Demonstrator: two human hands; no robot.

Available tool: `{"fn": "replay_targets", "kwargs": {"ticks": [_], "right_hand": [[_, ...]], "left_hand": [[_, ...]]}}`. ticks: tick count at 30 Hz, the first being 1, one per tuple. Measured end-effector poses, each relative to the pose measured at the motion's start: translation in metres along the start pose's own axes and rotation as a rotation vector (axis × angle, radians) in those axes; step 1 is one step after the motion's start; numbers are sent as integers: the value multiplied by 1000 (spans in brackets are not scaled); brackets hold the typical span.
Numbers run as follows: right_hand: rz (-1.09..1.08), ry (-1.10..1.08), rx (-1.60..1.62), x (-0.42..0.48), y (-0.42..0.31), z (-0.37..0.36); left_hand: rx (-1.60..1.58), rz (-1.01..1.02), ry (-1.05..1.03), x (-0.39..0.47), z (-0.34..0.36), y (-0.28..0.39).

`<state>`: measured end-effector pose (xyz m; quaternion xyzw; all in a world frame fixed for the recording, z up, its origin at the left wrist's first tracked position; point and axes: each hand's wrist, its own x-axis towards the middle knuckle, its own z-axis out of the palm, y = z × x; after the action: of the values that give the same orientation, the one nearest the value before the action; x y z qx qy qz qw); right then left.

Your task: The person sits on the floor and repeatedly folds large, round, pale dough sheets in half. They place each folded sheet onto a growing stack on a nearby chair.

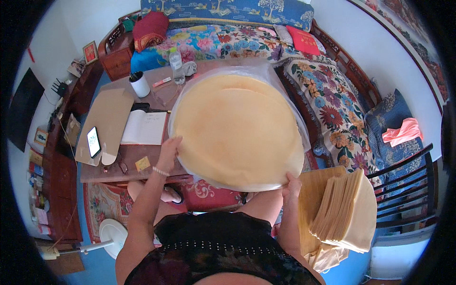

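Note:
A wide stack of thin round pancakes [237, 131] lies on a clear plastic sheet [265, 69] on the table before me. My left hand [171, 151] pinches the left edge of the top pancake, thumb and fingers at its rim. At the lower right edge, near my knee, my right hand [293, 183] grips the rim of the same pancake. The near edge of the round hangs over the table's front. To my right, many folded pancakes [342, 210] stand pressed together on a wooden board [302, 213]. How many layers each hand holds cannot be made out.
On the table [156, 174] lie an open notebook [146, 126], a phone [93, 141] on cardboard [107, 114], glasses [122, 164], a white cup [139, 84] and a water bottle [177, 67]. A slatted black chair back [406, 192] stands right; a floral-covered sofa [245, 42] runs behind.

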<state>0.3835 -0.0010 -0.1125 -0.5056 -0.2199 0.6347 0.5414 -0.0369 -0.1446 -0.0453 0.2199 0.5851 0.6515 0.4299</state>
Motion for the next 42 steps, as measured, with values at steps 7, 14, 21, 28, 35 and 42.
{"fn": "replay_targets", "kwargs": {"ticks": [7, 14, 21, 28, 35, 42], "right_hand": [[-68, -67, 25, 18, -30, -22], [-81, -151, 8, 36, -37, -38], [-79, -215, -25, 5, -66, -30], [-157, -287, 0, -28, -81, -11], [-270, -273, -221, -52, -152, 34], [-367, -706, -198, 56, -264, 117]], "left_hand": [[321, -178, 32, 130, 10, 22], [998, 131, 108, 177, 50, -7], [1357, 137, 321, 161, 78, -4], [1245, 141, 94, 172, 60, -7], [474, 122, -409, 151, 49, 31], [-403, 57, -395, 173, 16, 149]]}}
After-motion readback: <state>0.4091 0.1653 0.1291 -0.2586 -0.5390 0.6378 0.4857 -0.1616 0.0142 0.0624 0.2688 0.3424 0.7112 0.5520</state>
